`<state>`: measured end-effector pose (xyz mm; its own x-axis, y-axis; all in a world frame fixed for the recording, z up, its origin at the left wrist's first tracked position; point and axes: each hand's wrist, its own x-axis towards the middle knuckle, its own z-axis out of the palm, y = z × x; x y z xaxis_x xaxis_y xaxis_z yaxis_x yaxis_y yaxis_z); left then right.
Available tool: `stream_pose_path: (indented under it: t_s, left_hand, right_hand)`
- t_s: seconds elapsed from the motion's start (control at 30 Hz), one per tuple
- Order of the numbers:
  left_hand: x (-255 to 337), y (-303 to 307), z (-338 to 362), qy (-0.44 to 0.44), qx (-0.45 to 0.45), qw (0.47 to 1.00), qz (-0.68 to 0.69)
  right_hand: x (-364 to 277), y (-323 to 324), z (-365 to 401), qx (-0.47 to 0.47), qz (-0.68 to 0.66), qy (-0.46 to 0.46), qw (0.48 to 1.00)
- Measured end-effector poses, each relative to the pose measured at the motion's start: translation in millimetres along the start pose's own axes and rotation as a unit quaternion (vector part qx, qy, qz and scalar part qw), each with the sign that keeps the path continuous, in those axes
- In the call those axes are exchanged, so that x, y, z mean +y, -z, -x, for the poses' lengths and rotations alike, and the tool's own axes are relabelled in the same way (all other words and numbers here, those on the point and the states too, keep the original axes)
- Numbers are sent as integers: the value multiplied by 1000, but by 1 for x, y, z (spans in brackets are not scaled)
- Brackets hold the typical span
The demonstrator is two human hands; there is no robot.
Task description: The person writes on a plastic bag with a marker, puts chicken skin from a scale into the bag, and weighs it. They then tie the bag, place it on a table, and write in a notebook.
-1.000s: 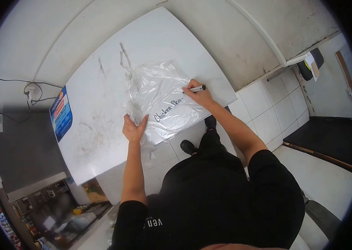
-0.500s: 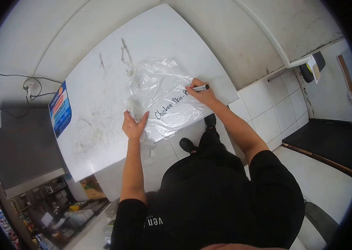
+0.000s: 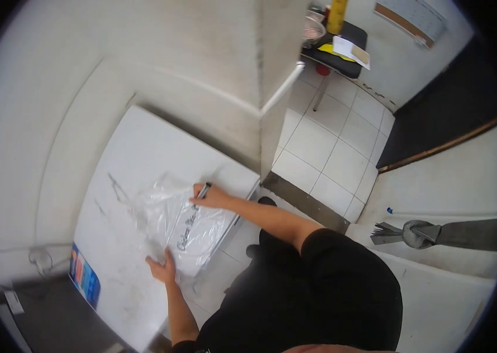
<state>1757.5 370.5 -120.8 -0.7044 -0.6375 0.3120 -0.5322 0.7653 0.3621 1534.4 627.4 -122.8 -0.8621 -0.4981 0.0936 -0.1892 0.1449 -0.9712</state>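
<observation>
A clear plastic bag [image 3: 192, 250] lies flattened and wrinkled over the front part of a white tabletop [image 3: 125, 306]. Black handwriting [image 3: 187, 229] runs across it, blurred at this moment. My right hand [image 3: 212, 197] is closed around a marker [image 3: 204, 190] at the upper end of the writing; the tip is hidden by my fingers. At the lower left of the bag, my left hand [image 3: 163, 269] has thumb and fingers on either side of some bunched plastic, holding that edge.
A blue printed label [image 3: 85, 279] is on the table's left edge, beside a dark appliance [image 3: 54, 317]. A wall corner [image 3: 260, 112] rises behind the table. Further right stand a black stool [image 3: 348, 44] with papers and a knotted grey cloth [image 3: 422, 233].
My view has swung up and to the right, so the table sits lower and the stool and cloth show more. Both hands stay at the bag, the marker still in my right hand.
</observation>
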Motion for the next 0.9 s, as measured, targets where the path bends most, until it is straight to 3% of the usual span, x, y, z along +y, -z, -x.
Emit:
stream_pose_path:
  t_s: [0.43,0.67,0.9]
  left_hand:
    - [16,1,5,-57,1,998,-31]
    - [6,-3,2,-57,-7,998,-32]
    - [16,1,4,-64,-4,998,-29]
  right_hand:
    - [0,10,13,13,-86,92,992]
    - [0,7,11,33,-79,94,992]
    - [-2,10,10,-8,-69,77,995]
